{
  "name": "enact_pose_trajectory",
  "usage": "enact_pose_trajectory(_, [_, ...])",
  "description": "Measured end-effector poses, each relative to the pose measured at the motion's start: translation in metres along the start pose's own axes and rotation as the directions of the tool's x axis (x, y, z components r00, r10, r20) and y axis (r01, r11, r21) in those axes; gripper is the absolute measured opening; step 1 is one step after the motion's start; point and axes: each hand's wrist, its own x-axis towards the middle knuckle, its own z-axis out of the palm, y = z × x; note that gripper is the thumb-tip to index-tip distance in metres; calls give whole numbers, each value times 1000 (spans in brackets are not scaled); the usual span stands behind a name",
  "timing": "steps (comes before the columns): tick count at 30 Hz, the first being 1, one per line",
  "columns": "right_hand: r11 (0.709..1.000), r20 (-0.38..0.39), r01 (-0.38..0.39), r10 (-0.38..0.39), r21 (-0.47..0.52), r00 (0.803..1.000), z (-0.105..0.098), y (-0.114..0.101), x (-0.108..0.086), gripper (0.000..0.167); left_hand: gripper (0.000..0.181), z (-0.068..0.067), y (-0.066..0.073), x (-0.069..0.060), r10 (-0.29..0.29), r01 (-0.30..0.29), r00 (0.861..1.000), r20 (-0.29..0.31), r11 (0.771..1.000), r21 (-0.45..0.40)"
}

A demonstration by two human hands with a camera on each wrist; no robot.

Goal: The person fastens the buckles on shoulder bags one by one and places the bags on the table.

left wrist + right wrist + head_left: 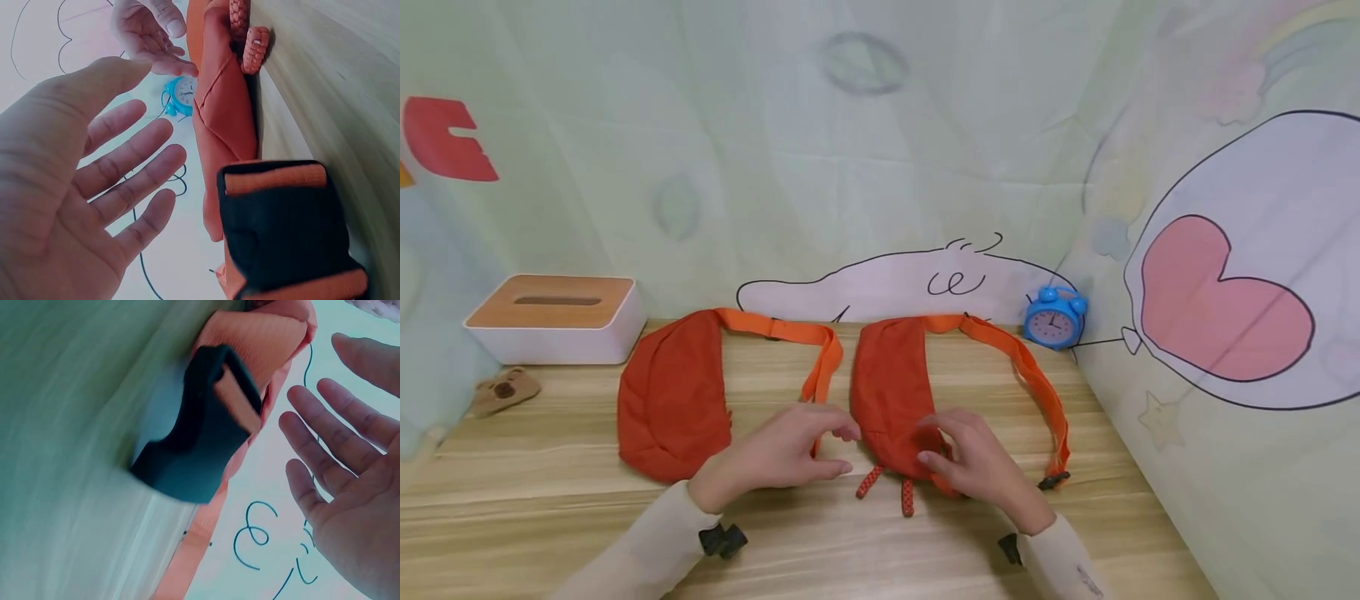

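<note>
Two orange-red waist bags lie side by side on the table: the left waist bag (673, 396) and the right waist bag (891, 392). My left hand (782, 450) hovers between them, fingers loosely bent and holding nothing. Over the lower right part of the right bag hangs my right hand (973, 458), also with nothing in its grasp; whether it touches the fabric I cannot tell. Two zipper pulls (907, 497) stick out at that bag's lower end. Its orange strap (1033, 375) curves right to a black buckle (1054, 481). Another black buckle (281, 225) is near my left hand.
A white tissue box (561, 344) with a wooden lid stands at the back left, a brown bear-shaped item (505, 390) in front of it. At the back right is a blue alarm clock (1055, 319). Printed cloth walls enclose the table (820, 550).
</note>
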Motion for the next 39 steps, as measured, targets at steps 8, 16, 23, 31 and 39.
enact_pose_trajectory(8, [1000, -33, -12, 11, -28, 999, -6, 12, -14, 32, 28, 1, 4, 13, -14, 16, 998, 54, 999, -44])
enact_pose_trajectory(16, [996, -76, -37, 31, -85, 997, -15, 23, -28, 35, 29, 4, 7, 24, -2, 7, 998, 62, 996, -84])
enact_pose_trajectory(23, [993, -89, -62, 53, -105, 995, -23, 31, -43, 34, 36, 8, 12, 33, 37, -32, 997, 68, 997, -64])
enact_pose_trajectory(31, [988, -64, -113, 107, -102, 992, -32, 39, -58, 36, 40, 13, 16, 42, 52, -47, 996, 78, 997, -69])
enact_pose_trajectory(39, [970, -69, -198, 190, -139, 979, -43, 40, -71, 36, 43, 21, 21, 48, 28, -19, 994, 109, 996, -83])
